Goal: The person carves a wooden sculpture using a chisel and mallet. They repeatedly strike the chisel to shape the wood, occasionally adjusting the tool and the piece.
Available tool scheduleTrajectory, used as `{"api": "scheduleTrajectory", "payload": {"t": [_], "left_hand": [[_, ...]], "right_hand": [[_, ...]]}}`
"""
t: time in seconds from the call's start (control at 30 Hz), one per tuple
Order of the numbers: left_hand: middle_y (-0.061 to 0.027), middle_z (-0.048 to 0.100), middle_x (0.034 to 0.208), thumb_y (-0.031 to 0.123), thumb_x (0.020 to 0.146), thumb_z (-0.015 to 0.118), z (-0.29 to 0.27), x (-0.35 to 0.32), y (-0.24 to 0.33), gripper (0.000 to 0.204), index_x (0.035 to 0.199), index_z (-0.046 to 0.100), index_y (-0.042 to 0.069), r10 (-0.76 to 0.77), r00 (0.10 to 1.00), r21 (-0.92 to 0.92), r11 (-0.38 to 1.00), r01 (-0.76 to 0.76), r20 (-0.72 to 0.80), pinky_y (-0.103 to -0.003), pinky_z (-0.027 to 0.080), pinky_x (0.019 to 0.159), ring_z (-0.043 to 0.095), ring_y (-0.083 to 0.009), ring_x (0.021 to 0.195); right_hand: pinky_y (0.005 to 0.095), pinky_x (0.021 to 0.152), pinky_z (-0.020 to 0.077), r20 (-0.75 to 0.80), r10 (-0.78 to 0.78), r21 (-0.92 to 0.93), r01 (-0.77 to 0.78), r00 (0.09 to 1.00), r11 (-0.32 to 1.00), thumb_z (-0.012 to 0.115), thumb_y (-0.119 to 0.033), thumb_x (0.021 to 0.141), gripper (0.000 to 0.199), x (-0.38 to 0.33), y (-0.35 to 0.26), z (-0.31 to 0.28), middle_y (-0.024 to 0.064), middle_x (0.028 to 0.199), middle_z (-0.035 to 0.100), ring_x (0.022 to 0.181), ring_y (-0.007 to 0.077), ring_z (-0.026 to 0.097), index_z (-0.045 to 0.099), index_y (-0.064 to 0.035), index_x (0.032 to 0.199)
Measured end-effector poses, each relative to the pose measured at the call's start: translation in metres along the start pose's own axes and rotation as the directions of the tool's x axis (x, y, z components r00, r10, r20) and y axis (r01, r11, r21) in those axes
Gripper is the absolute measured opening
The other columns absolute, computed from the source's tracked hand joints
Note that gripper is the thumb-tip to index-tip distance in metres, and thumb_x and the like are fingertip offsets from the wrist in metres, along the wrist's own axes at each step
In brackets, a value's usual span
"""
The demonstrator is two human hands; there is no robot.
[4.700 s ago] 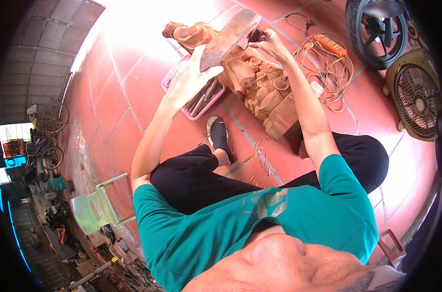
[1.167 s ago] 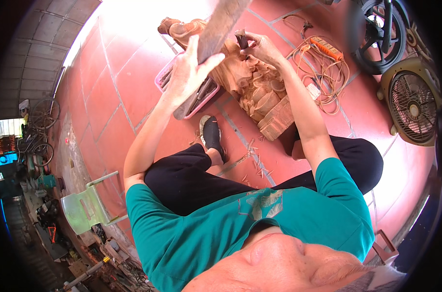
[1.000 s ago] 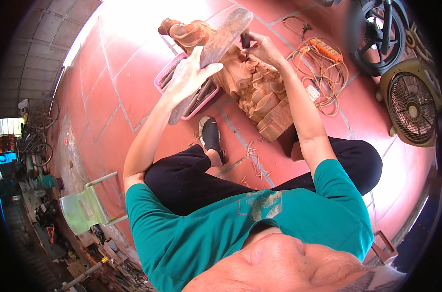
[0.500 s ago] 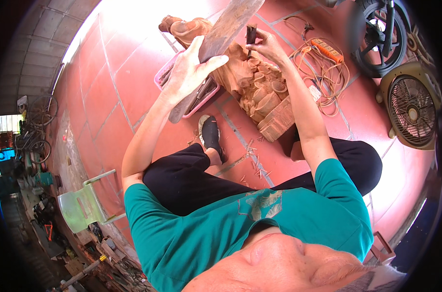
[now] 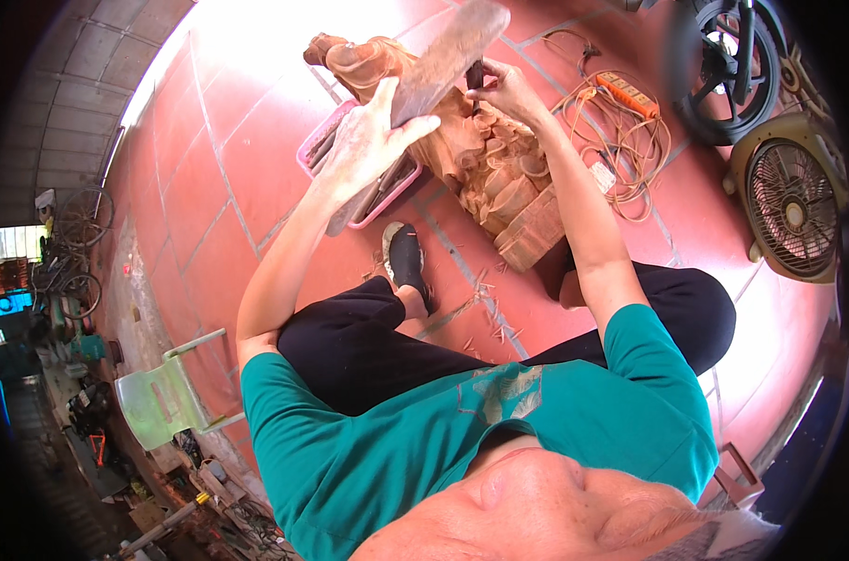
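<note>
A reddish-brown carved wooden sculpture (image 5: 508, 192) lies slantwise on the floor in front of me. My left hand (image 5: 361, 150) is closed round a long flat wooden club (image 5: 452, 58), whose broad upper end is at the top of a chisel. Whether the two touch, I cannot tell. The dark-handled chisel (image 5: 475, 77) stands nearly upright over the carving, pinched in the fingers of my right hand (image 5: 506, 93). Its lower tip meets the carved surface, though the cutting edge is too small to make out.
Beneath my left forearm sits a pink basket (image 5: 358, 223) of long tools. Wood chips (image 5: 485, 299) lie near my shoe (image 5: 406, 257). To the right are an orange power strip (image 5: 627, 95) with coiled cords, a box fan (image 5: 791, 208) and a motorbike wheel (image 5: 731, 79). A green chair (image 5: 160, 402) stands left.
The club's upper end has swung down and toward the chisel's top, overlapping it in view. My right hand and the chisel have shifted slightly left; the sculpture stays put.
</note>
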State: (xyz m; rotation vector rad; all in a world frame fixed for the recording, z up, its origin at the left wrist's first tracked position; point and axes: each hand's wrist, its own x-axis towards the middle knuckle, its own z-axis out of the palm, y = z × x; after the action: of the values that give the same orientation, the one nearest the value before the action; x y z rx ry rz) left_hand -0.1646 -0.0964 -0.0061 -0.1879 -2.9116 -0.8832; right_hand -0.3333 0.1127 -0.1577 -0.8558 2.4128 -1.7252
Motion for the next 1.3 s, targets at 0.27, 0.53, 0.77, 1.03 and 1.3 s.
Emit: {"api": "scheduleTrajectory", "payload": {"t": [0.27,0.53,0.77,1.03,1.3], "left_hand": [[-0.0285,0.069,0.1,0.058,0.089,0.07,0.003,0.011,-0.014,0.082,0.134,0.045,-0.006,-0.121,0.97,0.105,0.989,0.101,0.21,-0.044,0.053,0.085,0.07,-0.0361,0.094],[-0.0244,0.069,0.118,0.054,0.087,0.072,-0.003,0.001,-0.029,0.08,0.14,0.049,-0.001,-0.123,0.988,-0.169,0.976,0.138,0.097,-0.044,0.049,0.097,0.067,-0.035,0.111],[-0.0259,0.068,0.118,0.053,0.088,0.073,-0.004,0.002,-0.014,0.079,0.138,0.049,-0.002,-0.085,0.995,-0.234,0.968,0.096,0.057,-0.044,0.05,0.095,0.067,-0.0368,0.111],[-0.0307,0.067,0.116,0.052,0.09,0.073,-0.003,0.004,0.006,0.082,0.137,0.044,-0.008,-0.03,0.999,-0.231,0.972,0.036,0.032,-0.046,0.051,0.095,0.068,-0.0392,0.11],[-0.0298,0.066,0.118,0.057,0.09,0.069,0.003,0.016,-0.012,0.081,0.137,0.046,-0.005,-0.109,0.975,0.053,0.994,0.101,0.192,-0.046,0.05,0.095,0.067,-0.0369,0.109]], "right_hand": [[0.0338,0.073,0.0563,-0.017,-0.056,-0.036,0.056,0.998,0.998,0.084,-0.015,0.077,0.049,0.007,0.017,-0.003,0.0077,0.098,0.075,0.076,0.0173,0.07,0.069,-0.0091,0.123],[0.0374,0.082,0.0535,-0.213,0.072,-0.105,-0.097,0.974,0.99,0.084,-0.021,0.074,0.04,0.007,0.007,-0.015,0.0093,0.099,0.075,0.084,0.0245,0.068,0.069,-0.0047,0.107],[0.0338,0.076,0.054,-0.107,0.025,-0.03,-0.028,0.994,0.999,0.085,-0.02,0.075,0.048,0.008,0.018,-0.008,0.008,0.101,0.074,0.079,0.0161,0.066,0.069,-0.006,0.117],[0.0329,0.075,0.0553,-0.024,0.06,0.045,-0.059,0.998,0.997,0.086,-0.017,0.075,0.048,0.006,0.018,-0.006,0.005,0.098,0.075,0.077,0.0142,0.068,0.07,-0.0084,0.119],[0.034,0.075,0.0567,-0.003,-0.046,-0.041,0.046,0.999,0.998,0.085,-0.014,0.076,0.051,0.004,0.012,-0.003,0.0067,0.1,0.076,0.081,0.0162,0.071,0.068,-0.0073,0.124]]}}
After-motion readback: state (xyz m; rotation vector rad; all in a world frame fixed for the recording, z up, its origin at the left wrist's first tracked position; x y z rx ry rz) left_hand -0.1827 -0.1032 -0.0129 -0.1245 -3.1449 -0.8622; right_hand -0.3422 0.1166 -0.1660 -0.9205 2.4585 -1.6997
